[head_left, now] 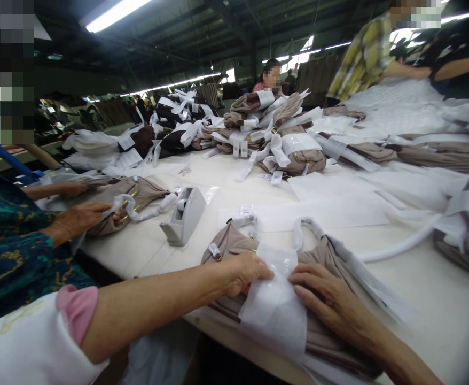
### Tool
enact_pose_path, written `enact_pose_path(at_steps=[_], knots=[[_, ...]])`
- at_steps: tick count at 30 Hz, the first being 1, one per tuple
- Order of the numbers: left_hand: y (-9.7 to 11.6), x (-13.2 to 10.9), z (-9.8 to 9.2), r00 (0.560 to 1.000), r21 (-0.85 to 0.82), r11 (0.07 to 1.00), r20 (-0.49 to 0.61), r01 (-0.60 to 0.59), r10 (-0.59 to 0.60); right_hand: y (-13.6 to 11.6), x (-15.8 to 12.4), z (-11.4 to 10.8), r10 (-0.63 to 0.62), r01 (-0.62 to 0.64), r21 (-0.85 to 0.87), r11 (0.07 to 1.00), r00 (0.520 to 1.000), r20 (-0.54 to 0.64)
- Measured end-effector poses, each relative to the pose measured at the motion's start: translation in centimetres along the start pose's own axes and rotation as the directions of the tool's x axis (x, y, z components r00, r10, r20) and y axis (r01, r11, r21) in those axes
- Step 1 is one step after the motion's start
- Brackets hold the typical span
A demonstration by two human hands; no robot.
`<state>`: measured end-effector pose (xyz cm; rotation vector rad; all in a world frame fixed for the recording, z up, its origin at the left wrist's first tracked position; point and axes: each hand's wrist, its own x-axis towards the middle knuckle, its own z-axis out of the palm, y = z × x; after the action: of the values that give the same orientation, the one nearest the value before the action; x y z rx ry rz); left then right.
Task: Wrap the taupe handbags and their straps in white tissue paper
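A taupe bag [234,243] with wrapped handles lies flat on the white table [438,299] right in front of me. A sheet of white foam wrap [274,310] covers its middle. My left hand [246,272] is curled, its fingers pinching the upper left edge of the sheet against the bag. My right hand [330,299] lies flat with fingers stretched out on the sheet's right edge and the bag.
A grey tape dispenser [184,216] stands left of the bag. A person at my left handles another taupe bag [134,195]. Piles of wrapped bags [286,139] fill the far side, more at right [467,235]. Other people work at the back.
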<state>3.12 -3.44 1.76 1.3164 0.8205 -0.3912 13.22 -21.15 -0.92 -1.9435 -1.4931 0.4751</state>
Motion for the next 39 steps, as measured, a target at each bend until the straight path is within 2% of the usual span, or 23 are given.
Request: enact_pose_path(at_steps=[3,5,11,16,19,21,25,29,33,35,39], knots=[[0.3,-0.2,0.2,0.998,-0.071,0.996,-0.021,0.059,-0.061,-0.2,0.1,0.0,-0.075,0.074,-0.068,0.995,0.997,-0.007],[0.4,-0.2,0.3,0.998,-0.096,0.994,-0.033,0.047,-0.050,0.0,0.1,0.1,-0.118,0.117,-0.115,0.986,0.993,-0.002],[0.6,0.2,0.3,0.998,-0.055,0.997,-0.010,0.059,-0.059,1.4,2.0,0.1,-0.222,0.207,-0.149,0.967,0.971,-0.094],[0.4,0.2,0.2,0.999,-0.112,0.994,-0.032,0.002,-0.005,1.5,4.0,-0.5,-0.215,0.212,0.045,0.976,0.973,0.087],[-0.2,0.3,-0.1,0.999,-0.091,0.995,-0.003,0.042,-0.042,1.7,3.9,-0.4,-0.208,0.202,0.062,0.977,0.971,0.115],[-0.6,0.3,-0.2,0.998,-0.048,0.997,-0.025,0.060,-0.062,1.8,3.6,-0.2,-0.235,0.232,0.046,0.972,0.965,0.118],[-0.8,0.4,0.2,0.992,0.075,0.997,-0.125,-0.013,0.022,1.5,3.2,0.0,-0.261,0.272,-0.045,0.961,0.950,0.173],[-1.1,0.5,0.4,0.987,0.070,0.991,-0.103,-0.115,0.121,1.1,3.2,-0.5,-0.279,0.298,-0.066,0.952,0.937,0.212],[-1.4,0.4,0.1,0.991,0.051,0.994,-0.079,-0.101,0.104,1.1,3.3,-0.5,-0.261,0.278,-0.052,0.959,0.941,0.216],[-1.4,0.3,0.2,0.990,0.085,0.991,-0.093,-0.099,0.107,1.2,3.4,-0.2,-0.249,0.270,-0.070,0.960,0.943,0.223],[-1.3,0.0,0.6,0.974,0.177,0.970,-0.121,-0.167,0.190,1.3,3.4,0.3,-0.221,0.247,-0.110,0.963,0.953,0.206]])
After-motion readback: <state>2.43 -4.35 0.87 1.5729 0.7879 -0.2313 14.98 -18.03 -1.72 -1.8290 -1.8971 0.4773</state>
